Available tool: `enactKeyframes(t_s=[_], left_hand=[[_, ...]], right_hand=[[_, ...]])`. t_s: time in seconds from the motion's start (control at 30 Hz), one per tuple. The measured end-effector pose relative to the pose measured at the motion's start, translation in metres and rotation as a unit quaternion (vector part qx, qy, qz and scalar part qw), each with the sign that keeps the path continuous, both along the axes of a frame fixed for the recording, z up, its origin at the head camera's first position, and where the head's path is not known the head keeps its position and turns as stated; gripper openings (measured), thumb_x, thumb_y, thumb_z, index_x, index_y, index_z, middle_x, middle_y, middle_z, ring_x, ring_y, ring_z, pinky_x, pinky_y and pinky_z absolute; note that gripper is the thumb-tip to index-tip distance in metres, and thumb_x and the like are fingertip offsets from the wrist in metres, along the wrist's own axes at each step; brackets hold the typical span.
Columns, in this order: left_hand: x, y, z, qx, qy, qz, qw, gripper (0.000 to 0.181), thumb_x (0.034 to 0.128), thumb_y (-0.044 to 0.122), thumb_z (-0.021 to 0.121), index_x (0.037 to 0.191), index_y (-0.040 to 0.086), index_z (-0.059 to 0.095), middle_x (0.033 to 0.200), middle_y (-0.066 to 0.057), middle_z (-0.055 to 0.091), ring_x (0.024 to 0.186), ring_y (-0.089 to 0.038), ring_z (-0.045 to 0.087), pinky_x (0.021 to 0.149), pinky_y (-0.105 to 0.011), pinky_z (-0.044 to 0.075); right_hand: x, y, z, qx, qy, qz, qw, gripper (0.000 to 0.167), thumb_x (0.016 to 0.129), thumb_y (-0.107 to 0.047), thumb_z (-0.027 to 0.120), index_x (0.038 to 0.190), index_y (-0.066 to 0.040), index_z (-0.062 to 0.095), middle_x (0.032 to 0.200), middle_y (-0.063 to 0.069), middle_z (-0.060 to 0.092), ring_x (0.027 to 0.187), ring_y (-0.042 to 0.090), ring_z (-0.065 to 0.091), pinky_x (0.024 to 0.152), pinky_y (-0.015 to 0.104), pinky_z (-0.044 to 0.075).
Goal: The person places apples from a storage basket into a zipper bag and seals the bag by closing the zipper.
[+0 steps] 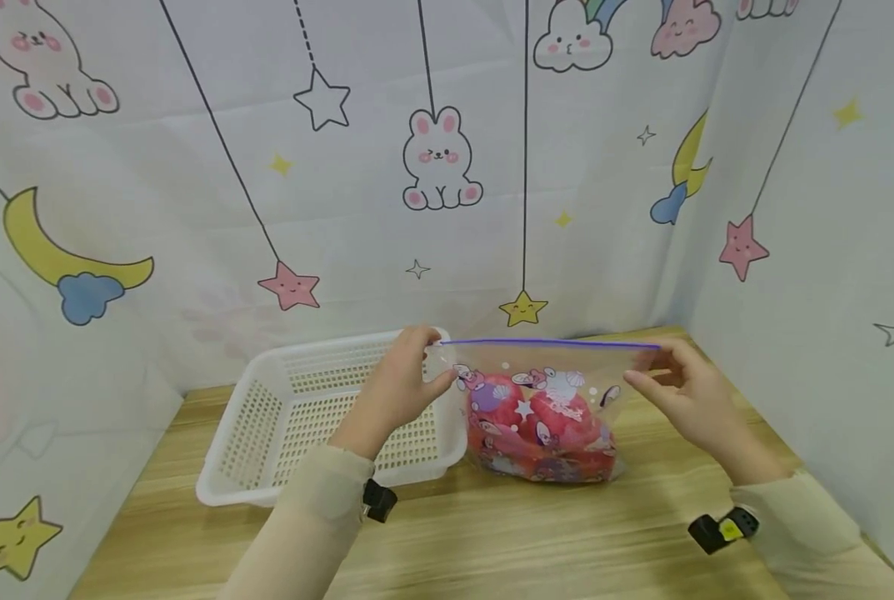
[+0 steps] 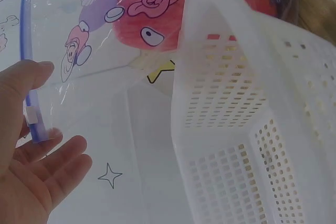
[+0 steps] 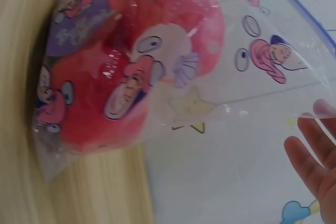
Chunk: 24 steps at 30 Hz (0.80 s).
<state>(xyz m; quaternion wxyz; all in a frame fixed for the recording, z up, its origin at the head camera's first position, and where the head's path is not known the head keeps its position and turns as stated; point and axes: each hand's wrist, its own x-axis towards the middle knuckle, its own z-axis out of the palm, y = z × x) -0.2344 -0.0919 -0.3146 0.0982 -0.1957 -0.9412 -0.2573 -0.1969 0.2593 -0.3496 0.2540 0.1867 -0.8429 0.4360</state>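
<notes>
A clear zip bag (image 1: 544,357) printed with pink cartoon figures stands upright on the table, its blue zip strip stretched level along the top. Inside it lie several red, round things that look like apples (image 1: 562,417); the print partly covers them. My left hand (image 1: 397,387) pinches the left end of the strip, beside a small white slider (image 2: 32,114). At the opposite top corner, my right hand (image 1: 690,400) pinches the bag between thumb and fingers. In the right wrist view only some fingertips (image 3: 302,156) show near that corner.
A white plastic basket (image 1: 217,467) with a slotted bottom stands left of the bag, against its side and partly behind my left arm. Both are on a wood-grain table (image 1: 491,550). A printed cloth (image 1: 357,225) hangs behind and along the sides.
</notes>
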Motion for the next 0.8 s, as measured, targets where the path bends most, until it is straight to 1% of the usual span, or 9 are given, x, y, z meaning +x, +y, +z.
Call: enactKeyframes(t_s=[0.07,0.13,0.27,0.37,0.47,0.53,0.63,0.7,0.8], left_hand=[[0.001,0.002,-0.005,0.014,0.003,-0.005,0.9999,0.053,0.0854,0.026,0.069,0.128,0.005,0.046,0.128,-0.012,0.051,0.113,-0.025,0.054,0.096,-0.039,0.048],[0.002,0.004,-0.011,0.028,0.005,-0.009,0.9995,0.054,0.0844,0.024,0.070,0.128,0.003,0.045,0.128,-0.013,0.049,0.114,-0.026,0.052,0.098,-0.039,0.047],[0.003,0.008,-0.023,0.057,0.021,-0.012,0.9981,0.052,0.0849,0.018,0.069,0.128,0.002,0.044,0.128,-0.015,0.047,0.112,-0.028,0.053,0.096,-0.038,0.048],[0.004,0.011,-0.029,0.085,0.040,-0.012,0.9955,0.053,0.0851,0.013,0.068,0.130,0.002,0.042,0.129,-0.016,0.046,0.109,-0.029,0.054,0.093,-0.038,0.049],[0.006,0.013,-0.035,0.134,0.034,-0.016,0.9902,0.057,0.0848,0.011,0.068,0.134,0.003,0.039,0.133,-0.016,0.042,0.110,-0.031,0.053,0.092,-0.040,0.049],[0.007,0.015,-0.038,0.177,0.020,-0.018,0.9838,0.060,0.0850,0.010,0.067,0.136,0.004,0.036,0.135,-0.017,0.039,0.112,-0.032,0.053,0.092,-0.041,0.050],[0.008,0.019,-0.041,0.244,-0.005,-0.015,0.9697,0.067,0.0855,0.011,0.067,0.141,0.005,0.030,0.140,-0.019,0.034,0.115,-0.033,0.054,0.094,-0.042,0.050],[0.009,0.022,-0.042,0.283,-0.022,-0.010,0.9587,0.074,0.0861,0.013,0.067,0.145,0.008,0.023,0.144,-0.019,0.031,0.117,-0.033,0.054,0.096,-0.043,0.049],[0.009,0.026,-0.043,0.329,-0.043,-0.005,0.9435,0.086,0.0870,0.014,0.066,0.150,0.014,0.007,0.150,-0.017,0.024,0.121,-0.033,0.051,0.099,-0.045,0.046]], right_hand=[[0.001,-0.002,-0.006,-0.003,-0.016,0.009,0.9998,0.038,0.082,0.002,0.069,0.117,-0.003,0.055,0.098,-0.005,0.059,0.088,-0.005,0.054,0.074,0.008,0.047],[0.002,-0.003,-0.011,-0.005,-0.033,0.014,0.9993,0.045,0.082,0.000,0.069,0.123,-0.003,0.050,0.103,0.002,0.058,0.091,-0.005,0.054,0.074,0.009,0.048],[0.003,-0.006,-0.021,-0.015,-0.057,0.017,0.9981,0.061,0.083,-0.001,0.069,0.136,-0.003,0.038,0.108,0.010,0.057,0.093,-0.004,0.054,0.075,0.012,0.049],[0.004,-0.008,-0.027,-0.019,-0.075,0.014,0.9969,0.070,0.083,-0.005,0.069,0.142,-0.006,0.031,0.112,0.011,0.058,0.093,-0.003,0.053,0.075,0.014,0.050],[0.006,-0.010,-0.035,-0.017,-0.097,0.019,0.9950,0.072,0.084,-0.009,0.070,0.144,-0.008,0.028,0.115,0.009,0.057,0.093,-0.003,0.053,0.076,0.018,0.051],[0.007,-0.012,-0.041,-0.019,-0.108,0.022,0.9937,0.072,0.084,-0.010,0.070,0.143,-0.010,0.029,0.113,0.008,0.058,0.094,-0.002,0.055,0.076,0.020,0.052],[0.007,-0.016,-0.049,-0.027,-0.116,0.027,0.9925,0.073,0.083,-0.009,0.071,0.144,-0.010,0.028,0.112,0.010,0.059,0.094,-0.002,0.056,0.076,0.023,0.053],[0.007,-0.018,-0.053,-0.035,-0.116,0.028,0.9922,0.074,0.083,-0.007,0.071,0.144,-0.009,0.028,0.111,0.011,0.059,0.094,-0.002,0.056,0.076,0.024,0.053],[0.006,-0.021,-0.057,-0.046,-0.118,0.031,0.9915,0.074,0.082,-0.005,0.071,0.143,-0.007,0.029,0.111,0.014,0.058,0.095,-0.002,0.055,0.076,0.025,0.054]])
